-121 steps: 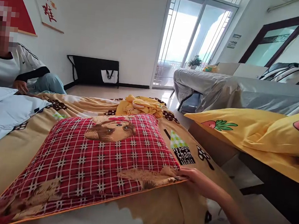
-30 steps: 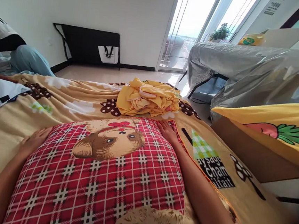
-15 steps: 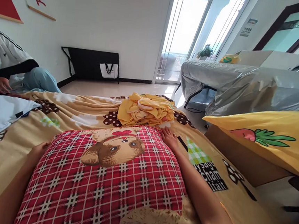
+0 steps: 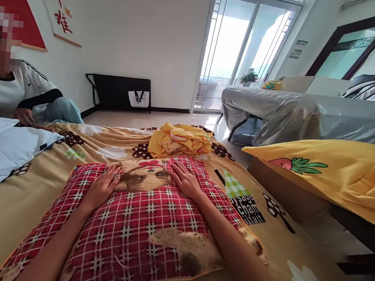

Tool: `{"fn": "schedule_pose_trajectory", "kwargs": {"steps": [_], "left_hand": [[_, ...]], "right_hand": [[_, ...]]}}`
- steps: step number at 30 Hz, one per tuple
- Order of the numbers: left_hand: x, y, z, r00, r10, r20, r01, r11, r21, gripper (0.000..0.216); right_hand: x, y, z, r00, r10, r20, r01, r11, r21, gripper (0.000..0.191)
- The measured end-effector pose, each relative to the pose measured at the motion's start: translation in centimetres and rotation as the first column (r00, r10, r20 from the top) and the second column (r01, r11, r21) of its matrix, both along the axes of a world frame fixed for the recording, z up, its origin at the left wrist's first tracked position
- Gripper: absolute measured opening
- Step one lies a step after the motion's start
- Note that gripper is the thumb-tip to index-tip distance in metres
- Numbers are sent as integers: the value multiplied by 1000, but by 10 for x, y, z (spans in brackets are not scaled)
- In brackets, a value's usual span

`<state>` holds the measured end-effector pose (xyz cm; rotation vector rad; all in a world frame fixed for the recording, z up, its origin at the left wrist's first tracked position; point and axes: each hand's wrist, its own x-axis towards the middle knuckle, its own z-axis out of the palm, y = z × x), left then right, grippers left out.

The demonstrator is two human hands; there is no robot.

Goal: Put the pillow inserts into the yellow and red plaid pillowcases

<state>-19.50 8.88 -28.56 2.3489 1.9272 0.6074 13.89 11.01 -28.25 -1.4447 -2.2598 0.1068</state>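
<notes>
A red plaid pillow (image 4: 141, 224) with a printed brown-and-tan dog lies flat in front of me on a tan patterned blanket (image 4: 107, 152). My left hand (image 4: 103, 185) rests palm down on its upper left part, fingers stretched out beside the dog's face. On the upper right part, my right hand (image 4: 186, 179) also lies flat with its fingers spread. Both hands press on the cloth without gripping it. Just past the pillow's far edge is a crumpled heap of yellow cloth (image 4: 181, 141).
White pillows (image 4: 12, 147) lie at the left, near a seated person (image 4: 27, 96). To the right, a yellow pillow (image 4: 303, 164) with a carrot print rests on a cardboard box (image 4: 275, 187). A plastic-covered table (image 4: 276, 104) stands behind it, near a glass door (image 4: 228, 52).
Both hands have moved from the pillow's sides inward onto its top. The pillow looks flatter, and its near edge now shows. My view has tilted up slightly.
</notes>
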Motion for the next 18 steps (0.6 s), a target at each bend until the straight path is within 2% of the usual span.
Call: {"fn": "schedule_pose_trajectory", "kwargs": {"steps": [4, 7, 9, 11, 13, 14, 18], "left_hand": [[-29, -20, -19, 996, 89, 24, -91, 990, 108, 56], [-60, -53, -31, 956, 168, 241, -206, 968, 142, 58], [-80, -77, -43, 886, 228, 404, -272, 961, 53, 63], [-96, -99, -54, 819, 333, 467, -325, 940, -101, 68], [-105, -118, -60, 801, 406, 440, -363, 914, -183, 71], [-106, -126, -61, 810, 413, 417, -374, 911, -176, 72], [-103, -153, -62, 903, 324, 280, -334, 943, -15, 70]], "right_hand": [[35, -23, -21, 998, -64, 10, 63, 997, 52, 52], [67, -52, -41, 991, -133, -33, 136, 987, 83, 53], [84, -75, -55, 985, -163, -56, 168, 981, 97, 54], [96, -95, -66, 982, -180, -59, 184, 979, 88, 55], [104, -112, -72, 980, -193, -39, 195, 979, 64, 56], [108, -119, -74, 980, -199, -22, 200, 978, 57, 56], [125, -144, -74, 974, -211, 88, 207, 977, 51, 56]]}}
